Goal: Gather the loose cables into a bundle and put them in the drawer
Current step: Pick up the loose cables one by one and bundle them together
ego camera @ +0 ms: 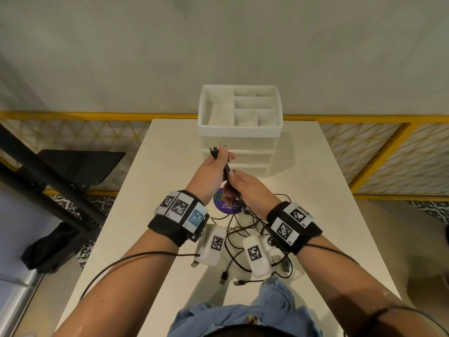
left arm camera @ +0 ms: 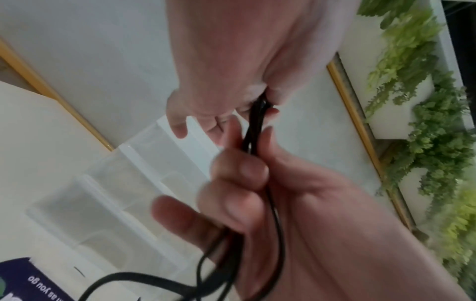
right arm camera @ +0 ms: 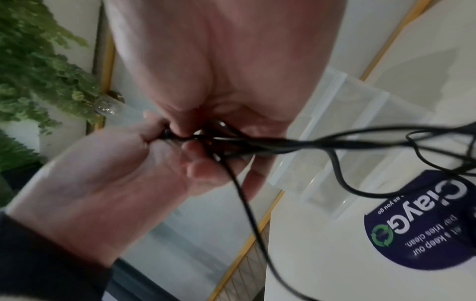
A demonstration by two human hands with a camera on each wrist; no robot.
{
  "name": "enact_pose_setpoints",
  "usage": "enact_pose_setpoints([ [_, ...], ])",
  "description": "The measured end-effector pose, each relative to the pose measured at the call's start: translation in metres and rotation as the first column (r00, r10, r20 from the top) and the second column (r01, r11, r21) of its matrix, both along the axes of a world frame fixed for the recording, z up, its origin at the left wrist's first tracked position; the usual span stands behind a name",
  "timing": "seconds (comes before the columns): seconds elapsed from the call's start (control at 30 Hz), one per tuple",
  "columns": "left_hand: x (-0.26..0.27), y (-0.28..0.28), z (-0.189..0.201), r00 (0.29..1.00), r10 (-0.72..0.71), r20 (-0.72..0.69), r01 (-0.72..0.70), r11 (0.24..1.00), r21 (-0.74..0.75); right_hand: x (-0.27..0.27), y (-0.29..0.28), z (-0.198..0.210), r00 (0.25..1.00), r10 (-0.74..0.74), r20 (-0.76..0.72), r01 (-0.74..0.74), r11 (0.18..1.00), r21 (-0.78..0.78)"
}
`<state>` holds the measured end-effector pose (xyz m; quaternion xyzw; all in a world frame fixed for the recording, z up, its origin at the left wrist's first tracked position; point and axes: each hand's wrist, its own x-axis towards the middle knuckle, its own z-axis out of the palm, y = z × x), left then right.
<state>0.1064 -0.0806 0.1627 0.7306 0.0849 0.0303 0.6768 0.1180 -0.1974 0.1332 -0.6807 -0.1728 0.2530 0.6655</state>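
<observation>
Several black cables (ego camera: 233, 237) hang in a loose tangle from both hands down to the white table (ego camera: 320, 215). My left hand (ego camera: 220, 158) grips them near their plug ends (ego camera: 218, 148), which stick up above the fist. Just below it, my right hand (ego camera: 237, 183) has its fingers curled round the same strands. In the left wrist view the cables (left arm camera: 253, 130) run from the left hand's (left arm camera: 265, 101) pinch into the right hand (left arm camera: 247, 175). The white drawer unit (ego camera: 240, 132) stands behind the hands, its drawers (ego camera: 245, 156) pushed in.
A round purple sticker (ego camera: 227, 205) lies on the table under the hands. Loose USB plugs (ego camera: 223, 277) trail near the table's front edge. The unit's top is an open tray with dividers (ego camera: 245, 103). A black stand (ego camera: 73, 171) sits off the table's left.
</observation>
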Motion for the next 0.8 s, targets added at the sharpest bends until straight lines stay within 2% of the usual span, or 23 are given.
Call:
enact_pose_setpoints([
  [0.1,0.002,0.013,-0.007,0.997,0.066,0.029,-0.066,0.998,0.007,0.002,-0.007,-0.003,0.999,0.042,-0.008,-0.042,0.999,-0.011],
  [0.17,0.003,0.018,-0.014,0.994,0.112,0.002,-0.112,0.993,-0.040,0.005,-0.007,-0.003,0.997,0.066,0.045,-0.060,0.990,-0.129],
  [0.27,0.002,0.019,-0.018,0.988,0.138,-0.063,-0.144,0.984,-0.108,0.010,-0.005,-0.002,0.965,0.071,0.251,0.029,0.927,-0.375],
  [0.37,0.003,0.026,-0.023,0.984,0.154,-0.092,-0.160,0.985,-0.068,0.013,-0.005,0.003,0.934,0.115,0.337,0.076,0.860,-0.505],
  [0.4,0.003,0.031,-0.024,0.983,0.176,-0.058,-0.177,0.984,-0.007,0.013,-0.006,0.005,0.927,0.139,0.347,0.074,0.841,-0.535],
  [0.47,0.002,0.041,-0.025,0.962,0.217,0.165,-0.251,0.943,0.220,0.016,-0.007,0.006,0.913,0.187,0.362,0.074,0.798,-0.598],
  [0.53,-0.001,0.042,-0.021,0.910,0.049,0.411,-0.260,0.840,0.476,0.018,-0.006,0.005,0.902,0.224,0.369,0.079,0.756,-0.650],
  [0.57,-0.002,0.039,-0.018,0.900,-0.079,0.430,-0.197,0.805,0.560,0.019,-0.004,0.006,0.900,0.236,0.367,0.075,0.745,-0.662],
  [0.6,-0.001,0.037,-0.018,0.901,-0.189,0.390,-0.101,0.783,0.614,0.020,-0.001,0.008,0.899,0.247,0.361,0.066,0.741,-0.669],
  [0.67,-0.002,0.030,-0.019,0.921,-0.324,0.214,0.103,0.735,0.670,0.020,0.001,0.012,0.893,0.266,0.362,0.047,0.746,-0.664],
  [0.73,-0.003,0.027,-0.023,0.932,-0.359,0.044,0.218,0.655,0.723,0.019,0.000,0.015,0.890,0.270,0.368,0.032,0.767,-0.641],
  [0.8,-0.004,0.026,-0.025,0.946,-0.324,-0.031,0.235,0.615,0.752,0.018,-0.003,0.017,0.903,0.254,0.345,0.001,0.804,-0.595],
])
